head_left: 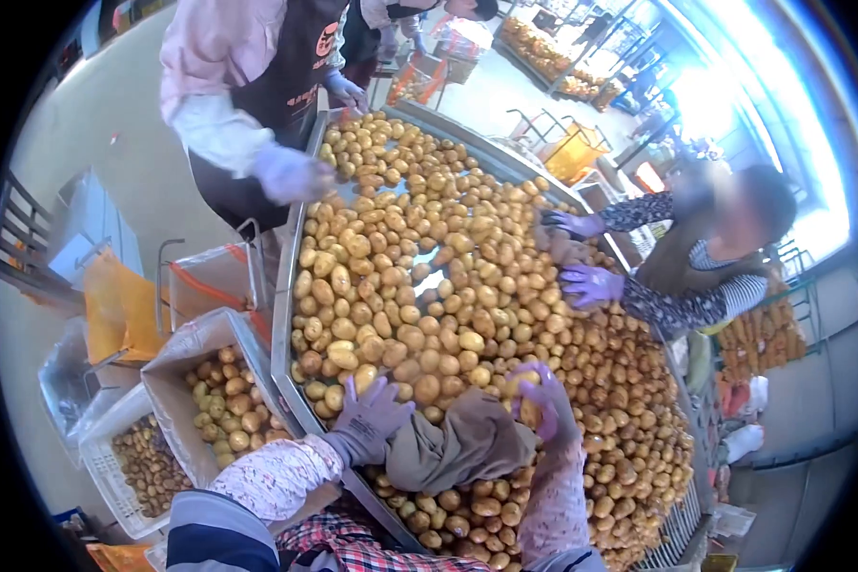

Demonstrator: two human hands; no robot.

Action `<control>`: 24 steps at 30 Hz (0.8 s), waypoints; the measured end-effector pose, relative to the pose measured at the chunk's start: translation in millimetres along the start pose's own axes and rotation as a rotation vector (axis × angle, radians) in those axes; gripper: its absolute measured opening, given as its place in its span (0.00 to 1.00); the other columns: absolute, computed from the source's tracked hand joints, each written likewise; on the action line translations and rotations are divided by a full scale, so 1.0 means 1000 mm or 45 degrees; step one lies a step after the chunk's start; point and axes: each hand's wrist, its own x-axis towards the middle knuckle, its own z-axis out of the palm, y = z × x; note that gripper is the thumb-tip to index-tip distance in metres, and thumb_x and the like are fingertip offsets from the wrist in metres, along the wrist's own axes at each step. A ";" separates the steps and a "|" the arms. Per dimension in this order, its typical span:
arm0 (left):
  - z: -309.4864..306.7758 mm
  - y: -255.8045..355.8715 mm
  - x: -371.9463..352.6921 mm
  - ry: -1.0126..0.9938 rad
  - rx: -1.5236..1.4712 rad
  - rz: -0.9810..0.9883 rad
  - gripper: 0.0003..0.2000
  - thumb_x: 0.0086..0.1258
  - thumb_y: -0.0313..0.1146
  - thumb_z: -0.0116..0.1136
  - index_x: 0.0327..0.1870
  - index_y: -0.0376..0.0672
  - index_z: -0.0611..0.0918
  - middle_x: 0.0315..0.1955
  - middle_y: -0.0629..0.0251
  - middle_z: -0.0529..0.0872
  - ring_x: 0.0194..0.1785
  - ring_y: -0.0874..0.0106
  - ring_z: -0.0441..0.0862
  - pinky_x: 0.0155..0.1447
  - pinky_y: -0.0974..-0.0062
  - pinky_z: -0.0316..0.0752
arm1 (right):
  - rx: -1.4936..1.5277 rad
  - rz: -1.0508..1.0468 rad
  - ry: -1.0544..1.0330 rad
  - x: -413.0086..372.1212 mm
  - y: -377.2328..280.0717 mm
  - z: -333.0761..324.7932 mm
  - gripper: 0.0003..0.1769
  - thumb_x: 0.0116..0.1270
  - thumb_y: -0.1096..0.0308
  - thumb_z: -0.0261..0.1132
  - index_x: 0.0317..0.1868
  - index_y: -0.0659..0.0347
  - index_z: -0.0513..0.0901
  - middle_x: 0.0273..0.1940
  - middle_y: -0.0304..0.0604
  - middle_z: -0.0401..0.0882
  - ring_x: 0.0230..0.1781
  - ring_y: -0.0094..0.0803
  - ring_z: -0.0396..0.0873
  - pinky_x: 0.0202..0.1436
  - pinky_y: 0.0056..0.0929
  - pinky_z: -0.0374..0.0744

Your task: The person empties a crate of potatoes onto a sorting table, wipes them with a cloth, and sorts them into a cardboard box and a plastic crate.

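A long metal sorting table (283, 315) is heaped with several small yellow potatoes (419, 286). My left hand (367, 421), in a grey-purple glove, lies with fingers spread on the potatoes at the table's near left edge. It touches a brown cloth bundle (462, 443) that sits between my hands. My right hand (541, 396), in a purple glove, is curled around a yellow potato (524, 412) just right of the bundle.
A person in pink sleeves and a dark apron (257, 86) reaches in from the far left. Another person with purple gloves (591, 284) works at the right side. A lined box of potatoes (221, 400) and a white crate (138, 467) stand left of the table.
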 end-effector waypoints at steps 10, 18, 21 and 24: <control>0.020 -0.006 -0.003 0.192 0.025 0.033 0.37 0.56 0.47 0.62 0.72 0.57 0.69 0.71 0.52 0.63 0.78 0.49 0.52 0.71 0.26 0.40 | -1.342 -0.308 0.448 -0.099 0.156 0.074 0.38 0.59 0.65 0.70 0.69 0.62 0.65 0.56 0.55 0.73 0.55 0.49 0.76 0.59 0.41 0.77; 0.036 0.004 -0.001 0.206 -0.023 -0.054 0.37 0.59 0.46 0.58 0.74 0.56 0.65 0.75 0.51 0.58 0.80 0.47 0.45 0.72 0.26 0.37 | -1.412 0.018 0.407 -0.076 0.117 0.091 0.36 0.59 0.68 0.65 0.68 0.58 0.62 0.54 0.60 0.70 0.50 0.60 0.77 0.52 0.52 0.77; 0.019 0.010 0.015 0.076 0.043 -0.151 0.38 0.60 0.48 0.58 0.75 0.56 0.64 0.75 0.49 0.57 0.80 0.48 0.46 0.73 0.27 0.36 | -1.462 0.015 0.459 -0.036 0.123 0.085 0.32 0.62 0.70 0.61 0.67 0.58 0.62 0.54 0.61 0.70 0.49 0.61 0.78 0.52 0.52 0.77; -0.006 0.016 0.046 0.043 -0.064 -0.298 0.37 0.62 0.46 0.54 0.76 0.55 0.63 0.77 0.50 0.55 0.81 0.52 0.46 0.73 0.26 0.31 | -1.287 -0.007 0.577 0.006 0.128 0.077 0.29 0.64 0.68 0.59 0.64 0.62 0.62 0.55 0.62 0.71 0.50 0.61 0.79 0.53 0.52 0.77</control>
